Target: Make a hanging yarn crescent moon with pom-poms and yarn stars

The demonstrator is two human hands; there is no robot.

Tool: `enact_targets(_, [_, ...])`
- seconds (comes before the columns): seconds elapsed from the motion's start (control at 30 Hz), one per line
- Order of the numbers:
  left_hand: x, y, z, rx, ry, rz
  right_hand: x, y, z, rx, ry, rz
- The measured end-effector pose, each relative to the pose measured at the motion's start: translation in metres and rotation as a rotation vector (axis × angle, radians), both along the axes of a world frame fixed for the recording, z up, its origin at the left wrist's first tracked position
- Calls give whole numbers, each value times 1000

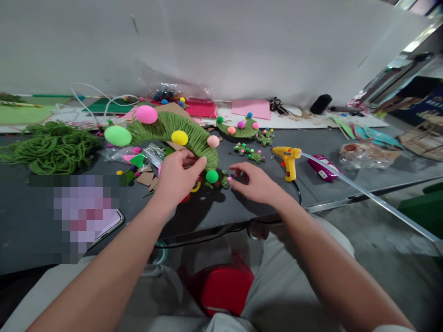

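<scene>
No text is readable: white marks on the glossy purple plastic object (320,171) and dark-blue panel (429,107) are blurred.

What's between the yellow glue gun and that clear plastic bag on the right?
In the head view, a purple object with a white label lies there, crossed by a long translucent stick.

We see that the yarn arch (195,131) is green and its balls (180,137) are pink, yellow, peach and green; we find the glue gun (290,168) yellow.
</scene>
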State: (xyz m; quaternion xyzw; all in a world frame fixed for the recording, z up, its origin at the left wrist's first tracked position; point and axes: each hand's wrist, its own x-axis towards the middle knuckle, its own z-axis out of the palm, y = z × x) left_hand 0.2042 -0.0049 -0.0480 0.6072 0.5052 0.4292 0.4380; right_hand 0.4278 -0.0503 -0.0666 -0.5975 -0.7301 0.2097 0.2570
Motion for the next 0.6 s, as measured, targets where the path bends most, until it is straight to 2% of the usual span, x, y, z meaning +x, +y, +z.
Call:
enact_targets(0.1, [-2,2,2,-9,-19,22,-4,3,-6,-2,-65,109])
enact_targets(0.37, [-3,1,7,-25,-30,35,-16,15,-13,7,-137,102])
enact_targets(0.47, [-5,1,8,10,-22,35,-15,15,-12,14,-94,110])
enact_targets(0.6, [-8,1,13,85,94,57,-10,13,-4,48,78,127])
